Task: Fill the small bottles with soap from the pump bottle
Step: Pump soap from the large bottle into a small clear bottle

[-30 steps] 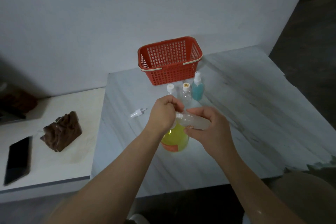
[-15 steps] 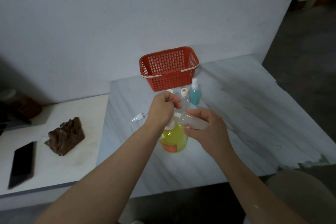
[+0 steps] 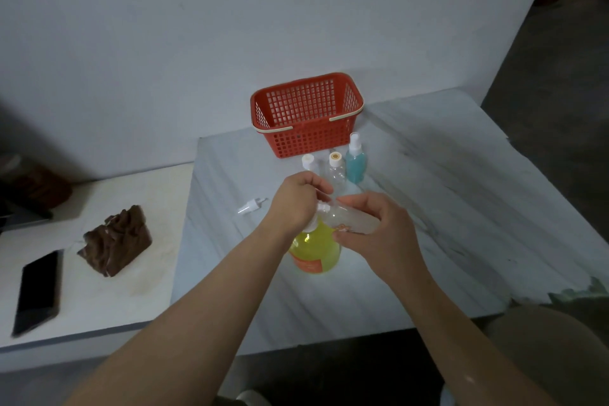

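One marble table (image 3: 461, 208) carries everything, and nothing on it has shifted since half a second ago. At its far edge stands the red basket (image 3: 306, 142). Nearer the front the yellow pump bottle (image 3: 314, 252) stands upright as before, and the left hand (image 3: 296, 204) is still curled over its pump head. The right hand (image 3: 379, 231) keeps its grip round a clear small bottle (image 3: 349, 219), held tilted with its mouth at the spout, unchanged. Behind them stand a blue spray bottle (image 3: 356, 163) and two capped clear bottles (image 3: 336, 170). A loose spray head (image 3: 250, 206) lies left of the hands.
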`<control>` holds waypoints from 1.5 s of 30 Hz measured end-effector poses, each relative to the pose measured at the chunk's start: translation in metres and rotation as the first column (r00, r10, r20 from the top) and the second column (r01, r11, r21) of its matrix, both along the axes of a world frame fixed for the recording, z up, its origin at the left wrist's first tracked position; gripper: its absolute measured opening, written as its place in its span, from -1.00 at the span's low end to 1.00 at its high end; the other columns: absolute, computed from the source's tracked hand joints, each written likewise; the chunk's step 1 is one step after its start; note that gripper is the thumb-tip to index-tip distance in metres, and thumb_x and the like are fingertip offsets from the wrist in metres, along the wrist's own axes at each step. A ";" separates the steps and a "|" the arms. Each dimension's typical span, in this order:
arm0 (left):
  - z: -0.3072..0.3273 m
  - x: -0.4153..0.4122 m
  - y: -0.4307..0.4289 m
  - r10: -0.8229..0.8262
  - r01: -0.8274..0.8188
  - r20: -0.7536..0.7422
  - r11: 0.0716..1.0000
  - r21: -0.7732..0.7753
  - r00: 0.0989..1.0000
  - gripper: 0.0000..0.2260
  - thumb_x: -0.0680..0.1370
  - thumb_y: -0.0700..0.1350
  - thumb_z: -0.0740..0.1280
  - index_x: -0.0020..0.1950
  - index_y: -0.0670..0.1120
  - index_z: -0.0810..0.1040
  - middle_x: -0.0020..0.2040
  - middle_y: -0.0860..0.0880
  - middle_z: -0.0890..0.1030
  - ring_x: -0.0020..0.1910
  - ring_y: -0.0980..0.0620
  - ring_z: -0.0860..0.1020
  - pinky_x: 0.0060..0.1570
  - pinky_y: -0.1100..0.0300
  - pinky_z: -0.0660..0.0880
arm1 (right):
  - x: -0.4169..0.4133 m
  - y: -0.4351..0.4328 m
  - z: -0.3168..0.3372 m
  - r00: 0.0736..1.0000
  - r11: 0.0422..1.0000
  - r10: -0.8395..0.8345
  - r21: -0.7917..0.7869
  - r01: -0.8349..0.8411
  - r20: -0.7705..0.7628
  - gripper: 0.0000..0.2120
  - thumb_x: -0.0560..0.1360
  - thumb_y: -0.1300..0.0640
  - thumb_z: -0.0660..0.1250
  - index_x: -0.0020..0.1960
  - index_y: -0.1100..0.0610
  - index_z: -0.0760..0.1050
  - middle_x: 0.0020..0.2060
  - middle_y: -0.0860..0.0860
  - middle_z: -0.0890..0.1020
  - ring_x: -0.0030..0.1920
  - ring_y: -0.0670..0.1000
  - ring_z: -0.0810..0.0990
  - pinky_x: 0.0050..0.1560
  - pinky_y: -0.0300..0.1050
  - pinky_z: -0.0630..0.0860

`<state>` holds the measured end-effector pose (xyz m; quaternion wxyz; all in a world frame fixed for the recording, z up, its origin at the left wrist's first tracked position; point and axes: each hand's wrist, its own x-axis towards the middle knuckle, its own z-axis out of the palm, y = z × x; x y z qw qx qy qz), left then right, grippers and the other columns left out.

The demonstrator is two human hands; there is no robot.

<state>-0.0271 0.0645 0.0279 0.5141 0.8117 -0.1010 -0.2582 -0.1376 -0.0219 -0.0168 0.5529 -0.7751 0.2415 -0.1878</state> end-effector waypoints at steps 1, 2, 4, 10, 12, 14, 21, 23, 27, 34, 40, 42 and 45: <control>0.000 -0.001 0.000 -0.009 0.009 0.011 1.000 0.008 1.000 -0.69 0.47 -0.39 0.05 -0.20 -0.16 0.55 -0.29 -0.10 0.58 -0.28 0.00 0.51 -0.22 0.20 0.46 | 0.000 -0.001 -0.001 1.000 1.000 0.001 0.000 -0.001 0.002 -0.59 0.22 0.20 0.57 0.02 -0.04 0.58 -0.07 -0.07 0.62 -0.04 -0.04 0.59 -0.05 -0.08 0.55; -0.001 -0.002 0.000 -0.015 0.015 0.020 1.000 0.016 1.000 -0.69 0.47 -0.40 0.05 -0.19 -0.17 0.55 -0.29 -0.09 0.57 -0.29 0.02 0.50 -0.26 0.23 0.45 | 0.000 -0.001 -0.003 1.000 1.000 0.004 0.003 -0.004 0.004 -0.59 0.22 0.21 0.57 0.01 -0.04 0.58 -0.07 -0.07 0.62 -0.04 -0.04 0.58 -0.05 -0.07 0.55; -0.004 0.000 0.000 -0.020 0.020 0.024 1.000 0.020 1.000 -0.69 0.46 -0.41 0.04 -0.17 -0.19 0.55 -0.28 -0.09 0.56 -0.30 0.04 0.49 -0.30 0.26 0.43 | 0.003 -0.001 -0.006 1.000 1.000 0.011 0.011 -0.011 0.007 -0.58 0.20 0.19 0.57 0.01 -0.04 0.58 -0.08 -0.06 0.62 -0.04 -0.02 0.59 -0.05 -0.03 0.56; -0.007 0.003 -0.002 -0.014 0.012 0.049 0.999 0.036 0.999 -0.68 0.45 -0.40 0.04 -0.19 -0.17 0.56 -0.26 -0.08 0.57 -0.27 0.03 0.50 -0.24 0.24 0.45 | 0.007 -0.003 -0.008 1.000 0.999 0.010 0.030 -0.010 0.014 -0.59 0.14 0.09 0.48 -0.01 -0.08 0.59 -0.11 -0.09 0.64 -0.06 -0.03 0.60 -0.06 0.00 0.57; -0.007 0.002 -0.002 -0.007 0.005 0.045 0.999 0.040 0.999 -0.68 0.47 -0.39 0.04 -0.20 -0.15 0.56 -0.26 -0.08 0.57 -0.25 0.01 0.51 -0.19 0.20 0.45 | 0.005 -0.002 -0.007 1.000 1.000 0.015 0.027 -0.015 0.011 -0.60 0.17 0.14 0.53 -0.01 -0.07 0.59 -0.10 -0.09 0.64 -0.05 -0.03 0.60 -0.04 0.01 0.57; -0.006 0.002 -0.002 -0.005 0.004 0.034 0.999 0.046 0.999 -0.68 0.47 -0.39 0.04 -0.21 -0.15 0.55 -0.27 -0.08 0.57 -0.23 -0.01 0.51 -0.15 0.17 0.45 | 0.003 -0.002 -0.006 1.000 1.000 0.011 0.027 -0.011 0.007 -0.59 0.20 0.17 0.55 0.00 -0.06 0.59 -0.09 -0.08 0.63 -0.04 -0.02 0.59 -0.02 0.02 0.57; 0.006 0.002 -0.003 -0.002 0.002 0.009 1.000 0.006 1.000 -0.71 0.49 -0.39 0.08 -0.21 -0.12 0.53 -0.29 -0.09 0.59 -0.27 0.00 0.52 -0.09 0.12 0.47 | 0.002 0.001 0.003 1.000 0.999 -0.016 0.033 0.015 0.023 -0.60 0.20 0.17 0.56 -0.05 -0.12 0.56 -0.09 -0.09 0.63 -0.06 -0.04 0.59 -0.03 0.01 0.56; 0.009 0.004 -0.002 -0.018 0.018 0.015 1.000 0.003 1.000 -0.72 0.48 -0.40 0.10 -0.20 -0.11 0.53 -0.28 -0.08 0.60 -0.24 -0.01 0.52 -0.07 0.12 0.47 | 0.002 0.001 0.005 0.999 1.000 -0.008 0.013 0.007 0.039 -0.58 0.21 0.21 0.56 -0.09 -0.18 0.52 -0.09 -0.09 0.63 -0.05 -0.04 0.59 -0.02 -0.01 0.56; 0.011 0.005 -0.001 -0.040 0.039 0.045 0.999 0.022 0.998 -0.72 0.48 -0.40 0.10 -0.16 -0.11 0.54 -0.27 -0.06 0.61 -0.23 0.00 0.50 -0.16 0.17 0.44 | 0.000 0.002 0.009 0.999 1.000 0.003 -0.007 -0.003 0.046 -0.55 0.22 0.23 0.56 -0.15 -0.24 0.47 -0.10 -0.11 0.62 -0.06 -0.07 0.58 -0.09 -0.15 0.50; 0.007 0.002 -0.002 -0.057 0.058 -0.010 0.997 0.055 0.998 -0.68 0.50 -0.37 0.06 -0.21 -0.10 0.54 -0.20 -0.12 0.60 -0.18 -0.06 0.52 -0.11 0.14 0.46 | 0.002 -0.001 -0.001 1.000 1.000 0.010 0.014 -0.010 0.019 -0.60 0.17 0.09 0.53 -0.01 -0.06 0.57 -0.09 -0.07 0.63 -0.06 -0.05 0.59 -0.07 -0.08 0.55; -0.001 0.000 -0.001 -0.052 0.052 -0.001 0.997 0.065 0.999 -0.67 0.47 -0.39 0.03 -0.16 -0.14 0.55 -0.17 -0.16 0.59 -0.20 -0.09 0.51 -0.17 0.15 0.43 | 0.002 -0.004 -0.005 0.999 1.000 0.025 0.019 -0.025 0.030 -0.58 0.20 0.20 0.55 -0.02 -0.10 0.57 -0.09 -0.09 0.63 -0.05 -0.06 0.58 -0.10 -0.20 0.47; -0.003 0.000 -0.001 -0.043 0.042 0.006 0.997 0.060 0.999 -0.67 0.46 -0.40 0.02 -0.14 -0.17 0.56 -0.21 -0.15 0.58 -0.22 -0.09 0.51 -0.20 0.15 0.43 | 0.003 -0.004 -0.005 0.999 0.999 0.030 0.014 -0.030 0.037 -0.56 0.21 0.23 0.56 -0.04 -0.15 0.55 -0.08 -0.09 0.62 -0.04 -0.08 0.58 -0.09 -0.20 0.48; -0.004 0.001 -0.002 -0.031 0.030 0.025 0.998 0.049 0.999 -0.66 0.44 -0.42 0.01 -0.15 -0.19 0.56 -0.24 -0.14 0.57 -0.23 -0.08 0.51 -0.17 0.14 0.45 | 0.004 -0.005 -0.007 0.999 0.999 0.029 0.023 -0.030 0.039 -0.56 0.21 0.25 0.55 -0.05 -0.16 0.54 -0.08 -0.09 0.62 -0.03 -0.07 0.58 -0.05 -0.16 0.50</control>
